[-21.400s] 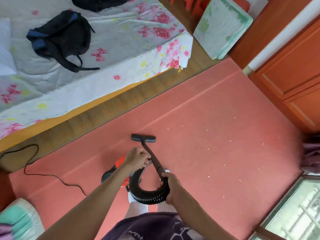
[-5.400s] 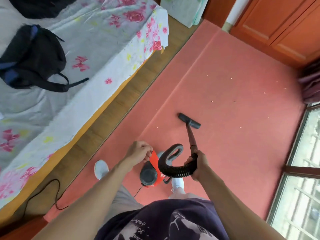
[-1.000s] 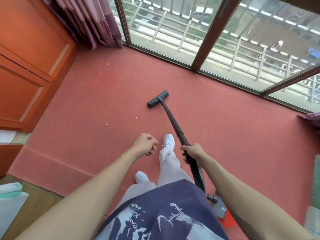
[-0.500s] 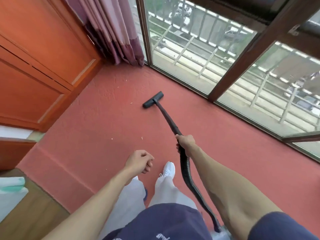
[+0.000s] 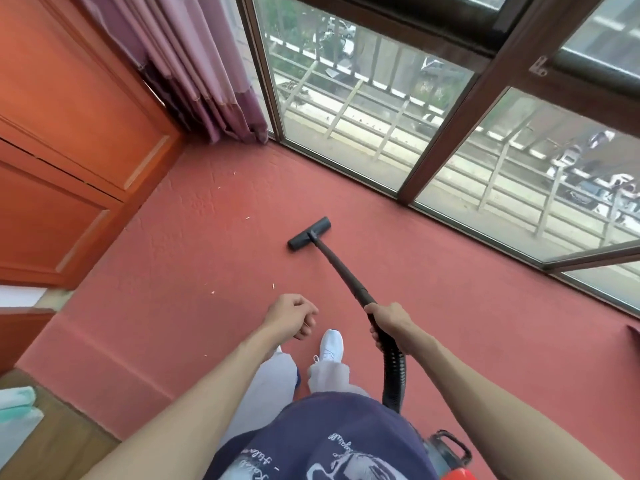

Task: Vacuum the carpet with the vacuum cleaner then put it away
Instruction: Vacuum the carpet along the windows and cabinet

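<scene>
Vacuum cleaner: slim black rigid wand [image 5: 337, 265] ending in a flat black rectangular floor nozzle [image 5: 309, 233], joined at its near end to a black ribbed hose [image 5: 393, 375] that runs down to a red-and-black canister body [image 5: 450, 459], partly visible at the bottom edge behind the person's dark blue printed shirt [image 5: 322, 441]. Location: nozzle flat on the salmon-red carpet [image 5: 450, 306], well out from the glazed brown-framed window [image 5: 478, 98] edge and from the purple curtain [image 5: 204, 74] in the corner beside the orange wooden cabinet doors [image 5: 69, 140]. Right hand [image 5: 389, 323]: clenched around the wand where it meets the hose. Left hand [image 5: 292, 315]: loosely curled, holding nothing, above a white sneaker [image 5: 331, 344]. Small pale crumbs [image 5: 273, 286] lie scattered on the carpet left of the nozzle. Change from half a second earlier: nozzle drawn back from the curtain corner toward the person; right hand nearer the body.
</scene>
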Demonstrator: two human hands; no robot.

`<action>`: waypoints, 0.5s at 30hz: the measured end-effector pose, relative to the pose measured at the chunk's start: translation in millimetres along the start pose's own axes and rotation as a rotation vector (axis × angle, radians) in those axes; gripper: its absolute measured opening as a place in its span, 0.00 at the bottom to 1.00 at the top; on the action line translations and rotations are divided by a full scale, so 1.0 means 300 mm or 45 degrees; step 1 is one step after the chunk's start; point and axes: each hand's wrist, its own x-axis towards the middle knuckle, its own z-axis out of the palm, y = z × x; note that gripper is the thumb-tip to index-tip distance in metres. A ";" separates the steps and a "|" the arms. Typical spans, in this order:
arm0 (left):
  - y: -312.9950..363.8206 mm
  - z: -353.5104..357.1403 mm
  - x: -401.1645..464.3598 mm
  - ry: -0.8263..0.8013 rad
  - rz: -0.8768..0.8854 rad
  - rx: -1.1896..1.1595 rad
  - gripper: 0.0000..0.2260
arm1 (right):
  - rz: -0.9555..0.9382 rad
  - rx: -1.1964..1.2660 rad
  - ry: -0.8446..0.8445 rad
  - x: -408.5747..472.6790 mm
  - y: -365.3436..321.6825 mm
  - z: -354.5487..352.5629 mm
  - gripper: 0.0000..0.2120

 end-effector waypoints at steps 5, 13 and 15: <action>0.000 -0.017 0.000 0.050 0.025 -0.062 0.09 | -0.012 -0.099 -0.020 -0.020 -0.028 0.016 0.08; -0.100 -0.093 -0.085 0.150 -0.004 -0.085 0.09 | -0.093 -0.288 0.041 0.039 -0.136 0.174 0.09; -0.137 -0.122 -0.095 0.201 -0.026 -0.114 0.09 | -0.094 -0.319 0.065 0.043 -0.126 0.192 0.09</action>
